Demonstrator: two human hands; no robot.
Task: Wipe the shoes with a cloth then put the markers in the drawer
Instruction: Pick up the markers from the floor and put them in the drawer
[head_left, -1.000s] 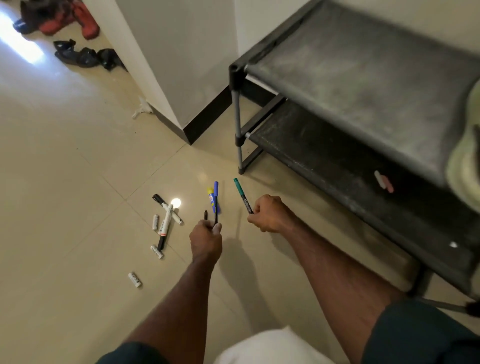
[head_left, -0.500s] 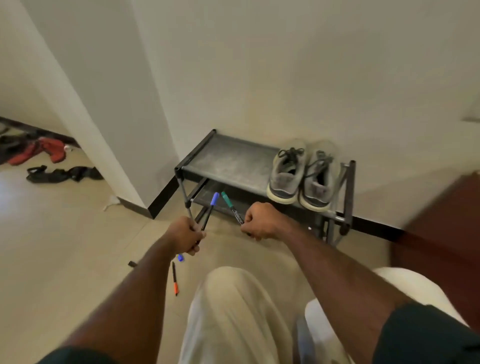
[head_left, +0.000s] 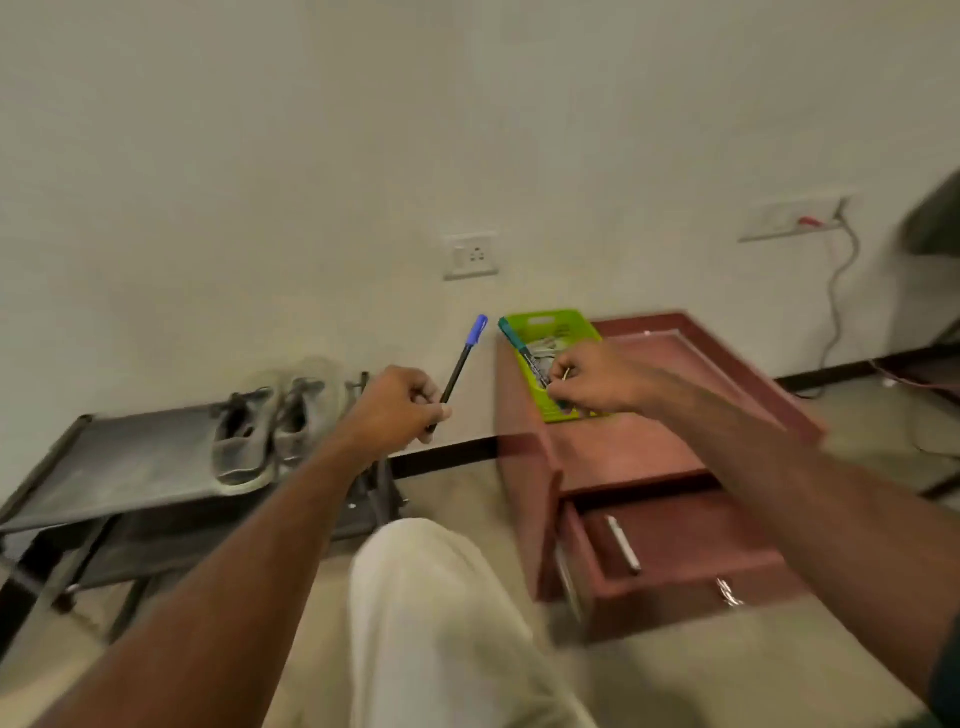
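The left hand (head_left: 397, 410) was curled around a black marker with a blue cap (head_left: 461, 364), held tilted with the cap uppermost. The right hand (head_left: 592, 382) was closed on a black marker with a green cap (head_left: 522, 352), its cap pointed up and to the left across the near end of a lime-green plastic basket (head_left: 556, 325). Half a second earlier both hands had been held in front of the dark metal shoe rack (head_left: 130, 457); by now the view had been swung to the right, and the right hand had been carried over the reddish-brown wooden cabinet (head_left: 649, 447) while the left was kept between rack and cabinet. The orange marker seen on the floor earlier was out of view. The basket was set on the cabinet top towards its back left corner. The cabinet's top drawer (head_left: 685, 566) was pulled partly open, its silver bar handle (head_left: 623, 543) on the front. A pair of grey lace-up shoes (head_left: 265, 431) was stood at the right end of the rack's top shelf. A white wall socket (head_left: 470, 254) was mounted above the basket.
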